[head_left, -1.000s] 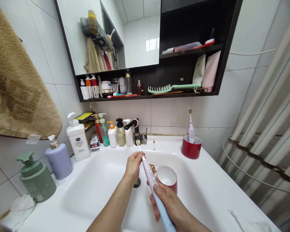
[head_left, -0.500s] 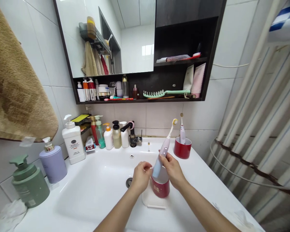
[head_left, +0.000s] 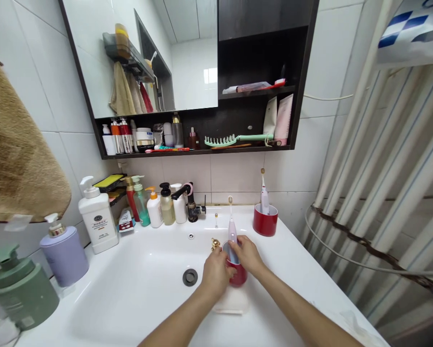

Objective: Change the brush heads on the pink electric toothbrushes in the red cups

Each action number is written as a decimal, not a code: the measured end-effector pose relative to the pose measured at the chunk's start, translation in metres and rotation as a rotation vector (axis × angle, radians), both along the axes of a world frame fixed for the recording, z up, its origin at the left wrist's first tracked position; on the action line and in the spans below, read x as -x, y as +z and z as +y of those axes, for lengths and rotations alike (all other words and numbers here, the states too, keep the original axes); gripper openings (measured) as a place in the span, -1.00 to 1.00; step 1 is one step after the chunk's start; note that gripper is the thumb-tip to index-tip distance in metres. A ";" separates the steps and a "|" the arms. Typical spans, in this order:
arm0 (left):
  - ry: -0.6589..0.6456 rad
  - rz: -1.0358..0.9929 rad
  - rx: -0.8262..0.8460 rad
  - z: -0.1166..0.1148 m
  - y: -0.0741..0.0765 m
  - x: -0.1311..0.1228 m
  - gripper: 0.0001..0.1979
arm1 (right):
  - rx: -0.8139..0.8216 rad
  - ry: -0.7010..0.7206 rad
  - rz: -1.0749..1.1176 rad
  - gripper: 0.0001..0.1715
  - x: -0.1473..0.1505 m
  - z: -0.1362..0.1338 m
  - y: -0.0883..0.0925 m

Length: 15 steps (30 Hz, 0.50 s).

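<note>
Your L hand [head_left: 216,271] grips the near red cup [head_left: 240,276], prob. to steady it; your R hand [head_left: 250,255] pinches elec. toothbrush [head_left: 232,230] upright inside.

Light is bright and soft; the mirror [head_left: 154,58] shows glare; edges look stretched.

Both forearms [head_left: 183,314] angle inward, the left fingers [head_left: 219,254] and right fingers [head_left: 242,242] curled close together.

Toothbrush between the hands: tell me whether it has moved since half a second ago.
Yes: judged against the faucet, the toothbrush has shifted down and left, closer to it.
</note>
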<state>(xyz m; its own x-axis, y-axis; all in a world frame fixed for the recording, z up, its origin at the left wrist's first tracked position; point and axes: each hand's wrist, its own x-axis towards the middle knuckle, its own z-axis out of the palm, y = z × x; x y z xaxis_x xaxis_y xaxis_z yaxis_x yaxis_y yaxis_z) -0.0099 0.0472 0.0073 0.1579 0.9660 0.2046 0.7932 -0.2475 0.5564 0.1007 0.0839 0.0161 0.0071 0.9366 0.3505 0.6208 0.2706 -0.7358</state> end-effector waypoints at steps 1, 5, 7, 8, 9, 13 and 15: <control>-0.006 0.009 -0.032 0.006 0.005 -0.002 -0.85 | 0.004 -0.011 -0.019 -0.72 -0.002 0.006 0.005; -0.007 0.065 -0.142 0.039 0.027 -0.013 -0.85 | 0.032 -0.058 -0.087 -0.69 -0.011 0.039 0.028; 0.015 0.092 -0.171 0.058 0.037 -0.019 -0.86 | 0.053 -0.084 -0.118 -0.70 -0.015 0.058 0.039; 0.026 0.100 -0.184 0.066 0.042 -0.022 -0.86 | 0.066 -0.097 -0.133 -0.70 -0.016 0.067 0.043; 0.037 0.103 -0.193 0.074 0.045 -0.025 -0.85 | 0.080 -0.109 -0.148 -0.71 -0.017 0.076 0.046; 0.079 0.101 -0.171 0.100 0.050 -0.034 -0.84 | 0.127 -0.136 -0.197 -0.73 -0.020 0.103 0.050; 0.088 0.095 -0.164 0.109 0.047 -0.037 -0.84 | 0.139 -0.137 -0.212 -0.73 -0.021 0.113 0.049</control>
